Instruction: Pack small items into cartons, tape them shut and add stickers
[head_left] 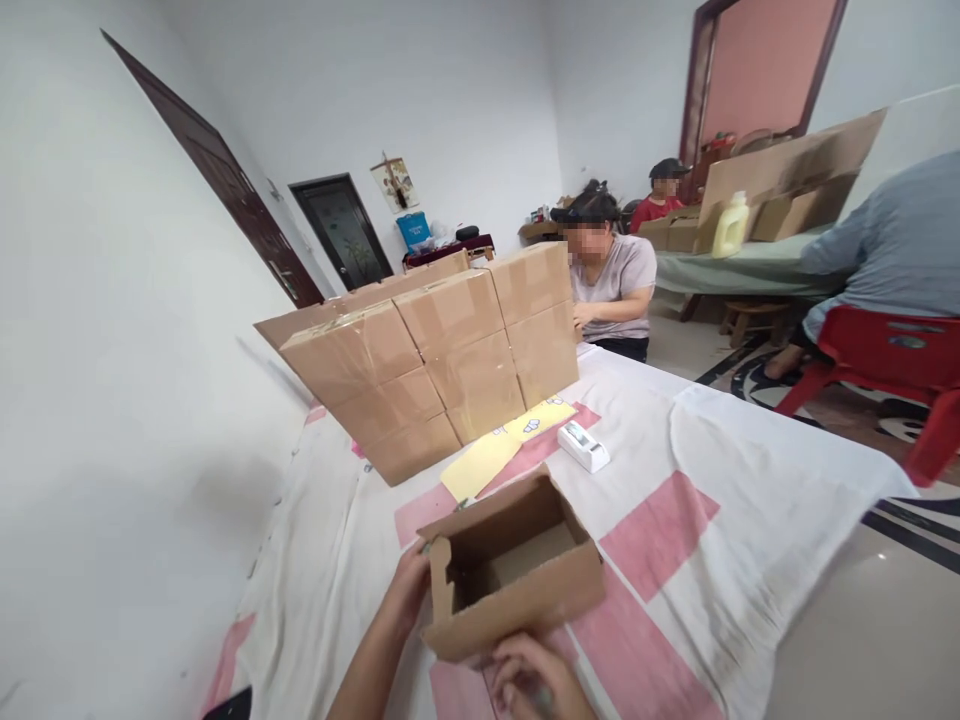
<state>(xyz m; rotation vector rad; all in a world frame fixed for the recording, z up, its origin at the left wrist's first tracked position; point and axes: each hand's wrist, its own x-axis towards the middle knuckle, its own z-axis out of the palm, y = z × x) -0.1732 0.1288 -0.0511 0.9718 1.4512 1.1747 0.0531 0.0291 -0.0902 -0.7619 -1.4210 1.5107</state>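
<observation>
An open cardboard box (pixel 517 600), empty inside, sits tilted low in the middle of the head view. My left hand (pixel 411 580) is closed on its left end, the fingers partly hidden behind the cardboard. Just below the near side of the box is my right hand (pixel 536 675), its fingers curled inward; whether anything is in them is hidden. Beyond the box lie a yellow sheet with printed figures (pixel 517 440) and a small white device (pixel 583 446).
Stacked taped cartons (pixel 442 370) form a wall across the far side of the cloth-covered table (pixel 690 440). A person (pixel 619 280) sits behind them. At right are another table with a yellow bottle (pixel 730 225), a red chair (pixel 892 360) and more people.
</observation>
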